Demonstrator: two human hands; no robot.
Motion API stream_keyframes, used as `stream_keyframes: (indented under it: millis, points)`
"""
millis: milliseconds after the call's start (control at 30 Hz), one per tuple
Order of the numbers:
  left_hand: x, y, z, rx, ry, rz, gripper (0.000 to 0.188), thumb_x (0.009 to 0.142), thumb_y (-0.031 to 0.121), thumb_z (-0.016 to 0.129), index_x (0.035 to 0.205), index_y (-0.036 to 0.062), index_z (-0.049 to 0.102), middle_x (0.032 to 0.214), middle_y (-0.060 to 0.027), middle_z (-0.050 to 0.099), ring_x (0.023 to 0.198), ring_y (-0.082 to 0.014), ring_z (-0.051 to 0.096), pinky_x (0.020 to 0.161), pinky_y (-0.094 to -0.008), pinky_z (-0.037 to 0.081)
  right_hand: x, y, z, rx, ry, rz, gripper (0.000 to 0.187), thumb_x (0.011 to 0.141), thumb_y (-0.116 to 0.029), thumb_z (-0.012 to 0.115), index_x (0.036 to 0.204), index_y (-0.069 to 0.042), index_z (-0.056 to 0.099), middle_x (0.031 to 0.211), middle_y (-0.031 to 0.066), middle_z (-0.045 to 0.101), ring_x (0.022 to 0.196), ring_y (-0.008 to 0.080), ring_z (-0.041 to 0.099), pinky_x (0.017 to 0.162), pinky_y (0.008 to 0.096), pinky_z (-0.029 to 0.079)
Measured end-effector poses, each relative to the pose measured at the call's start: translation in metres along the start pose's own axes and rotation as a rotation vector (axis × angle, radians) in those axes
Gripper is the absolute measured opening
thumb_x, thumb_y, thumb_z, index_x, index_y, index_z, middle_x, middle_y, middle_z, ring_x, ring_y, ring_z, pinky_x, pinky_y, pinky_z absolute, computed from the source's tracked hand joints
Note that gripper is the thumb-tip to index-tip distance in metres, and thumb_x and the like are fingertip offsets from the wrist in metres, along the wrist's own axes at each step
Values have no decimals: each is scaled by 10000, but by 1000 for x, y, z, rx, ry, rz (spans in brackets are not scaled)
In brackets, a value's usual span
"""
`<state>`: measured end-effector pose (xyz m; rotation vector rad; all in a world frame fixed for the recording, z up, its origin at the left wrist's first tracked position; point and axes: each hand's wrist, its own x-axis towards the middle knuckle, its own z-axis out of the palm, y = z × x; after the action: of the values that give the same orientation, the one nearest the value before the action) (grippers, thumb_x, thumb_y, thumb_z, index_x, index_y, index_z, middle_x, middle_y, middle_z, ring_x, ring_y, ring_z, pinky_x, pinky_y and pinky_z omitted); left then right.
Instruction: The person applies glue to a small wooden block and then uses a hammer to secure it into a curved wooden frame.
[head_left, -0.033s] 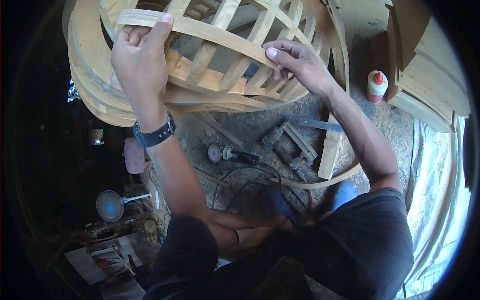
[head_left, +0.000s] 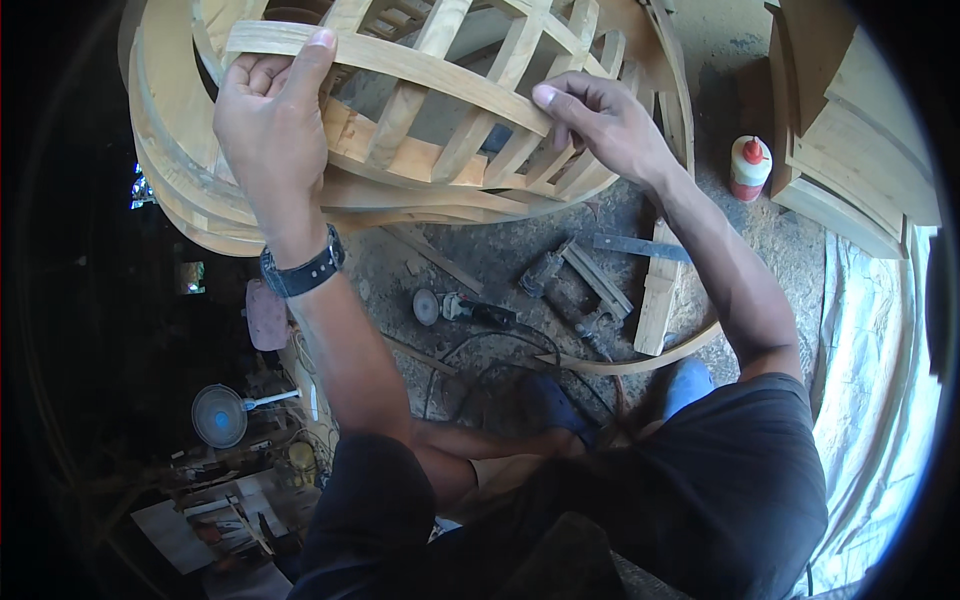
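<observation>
A curved, pale wooden strip (head_left: 420,70) spans both my hands, lying across the slats of a wooden frame (head_left: 400,120). My left hand (head_left: 275,120) is closed on the strip near its left end, the thumb on top and the fingers curled beneath. At the right end, my right hand (head_left: 605,125) pinches the strip with the thumb on its tip; some of its fingers are hidden behind. Rounded wooden bands (head_left: 175,185) form the frame's outer edge, below and left of my left hand.
On the floor are an angle grinder (head_left: 465,309), a nail gun (head_left: 580,285), a metal ruler (head_left: 640,247), a wooden block (head_left: 655,300) and a curved wooden strip (head_left: 640,367). A red-capped glue bottle (head_left: 750,170) stands beside wooden furniture (head_left: 850,150) at right. A fan (head_left: 220,415) is lower left.
The fingers of my right hand have drawn in around the strip's end. The whole view has shifted slightly; the left hand keeps its hold.
</observation>
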<state>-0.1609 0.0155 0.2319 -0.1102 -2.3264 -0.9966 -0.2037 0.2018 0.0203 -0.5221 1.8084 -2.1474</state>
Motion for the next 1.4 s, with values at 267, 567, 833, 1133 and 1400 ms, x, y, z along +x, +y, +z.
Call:
stream_keyframes:
  millis: [267,567,833,1133,1400]
  points:
    - [1,-1,0,27,11,15,426,862,123,789,1133,-122,570,998,-150,681,915,-153,653,846,-256,498,-13,-42,-55,206,536,-512,315,1037,-258,580,843,-18,645,643,-21,595,550,18,489,532,179,398]
    - [1,0,1,13,6,25,440,866,124,784,1160,-123,569,1016,-142,678,932,-151,640,853,-262,489,-5,6,-1,-69,114,-207,400,968,-392,670,1172,-49,650,890,-9,678,741,56,600,669,231,478]
    - [-2,-5,1,-29,0,48,467,868,102,776,1197,-133,542,1049,-162,666,968,-169,648,877,-275,506,5,10,22,485,-214,-112,544,913,-294,749,1266,58,531,870,54,667,682,93,656,505,211,484]
    - [-6,-2,11,-61,29,136,573,844,126,800,1243,-142,490,1085,-197,652,1001,-199,664,911,-292,526,20,20,27,790,-315,-43,375,915,-159,738,1190,-8,533,845,2,635,514,55,545,407,177,385]
    - [-7,-5,9,-115,-7,144,547,861,124,793,1250,-120,496,1119,-170,652,1035,-176,647,929,-273,504,19,14,23,737,-333,-37,397,894,-156,761,1183,-18,526,875,5,663,512,51,512,401,176,347]
